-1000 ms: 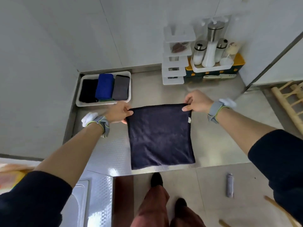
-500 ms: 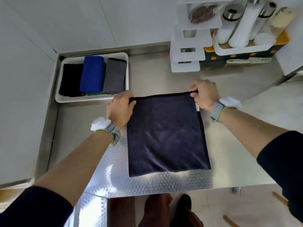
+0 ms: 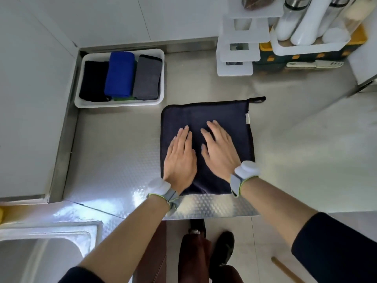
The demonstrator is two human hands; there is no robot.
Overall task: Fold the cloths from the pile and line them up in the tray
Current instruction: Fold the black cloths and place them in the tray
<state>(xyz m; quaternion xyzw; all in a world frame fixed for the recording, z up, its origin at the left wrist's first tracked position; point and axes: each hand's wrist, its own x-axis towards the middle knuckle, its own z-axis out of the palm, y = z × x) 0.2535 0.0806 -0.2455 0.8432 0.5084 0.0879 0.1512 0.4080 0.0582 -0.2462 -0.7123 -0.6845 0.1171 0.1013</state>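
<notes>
Setting: steel tabletop against white walls, sink at 7 o'clock, condiment rack at 1 o'clock.
Cloth: dark navy cloth spread flat and roughly square, hanging loop at its far right corner, near edge close to the tabletop's front lip.
Hands: left hand and right hand side by side, palms down, fingers extended and pressing flat on the cloth's middle, gripping nothing.
Tray: white tray at 10 o'clock from the hands, holding black, blue and grey folded cloths in a row; left hand nearer.
Likely next: smoothing, then a first fold.
Change: half a second ago both hands pinched the far corners; now released and drawn back to the centre.
</notes>
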